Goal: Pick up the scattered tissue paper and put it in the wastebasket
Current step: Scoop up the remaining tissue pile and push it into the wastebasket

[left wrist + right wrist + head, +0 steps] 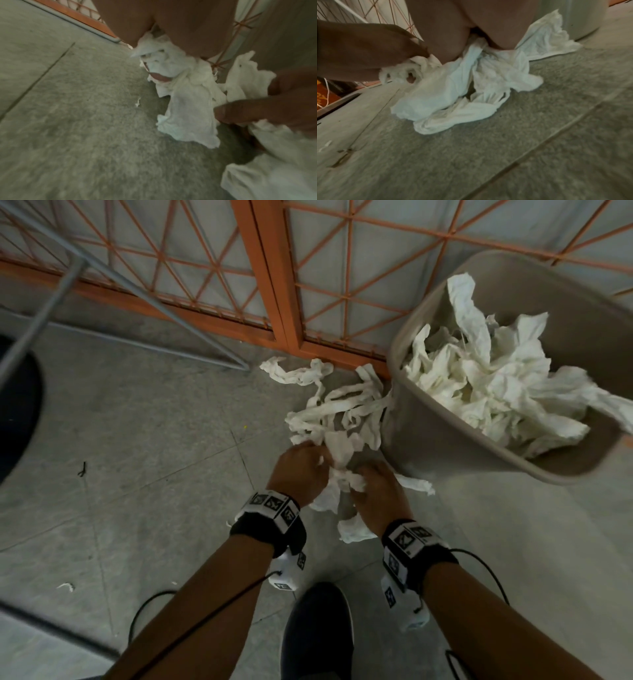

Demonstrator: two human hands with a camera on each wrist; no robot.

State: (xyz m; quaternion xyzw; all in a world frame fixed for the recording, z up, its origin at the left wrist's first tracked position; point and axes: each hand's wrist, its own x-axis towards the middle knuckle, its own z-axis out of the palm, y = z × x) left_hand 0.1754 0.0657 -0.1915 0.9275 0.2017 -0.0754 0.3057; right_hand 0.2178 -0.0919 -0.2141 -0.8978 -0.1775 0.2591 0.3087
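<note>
Gathering is the step in hand: both hands are down at the floor (144,412), bunching the tissue (337,419) that lies beside the wastebasket (445,446). The left hand (299,470) has its fingers curled into the near edge of the heap, and in the left wrist view a fingertip shows through the wad it pinches. The right hand (378,493) is just beside it, likewise clenched round a clump, with loose sheets trailing under the wrist and one tail lying out to the right on the floor. Neither hand is slack; each grips paper, and the two clumps seem to be parts of one tangled mass.

Beyond the hands the heap runs on in long twisted strips toward the orange fence (270,278), the farthest strip lying at the foot of its rail. The wastebasket stands tilted against the heap's right side and is already heaped with tissue, one sheet hanging over its rim on the right.

By my reckoning the job is well along but not done. The next move calls for drawing the strips together into one bundle, lifting it clear of the floor and carrying it the short way right over the rim. Trailing ends may well drop or snag on the rim. A small scrap (65,586) lies well apart on the left and would need a separate reach.
</note>
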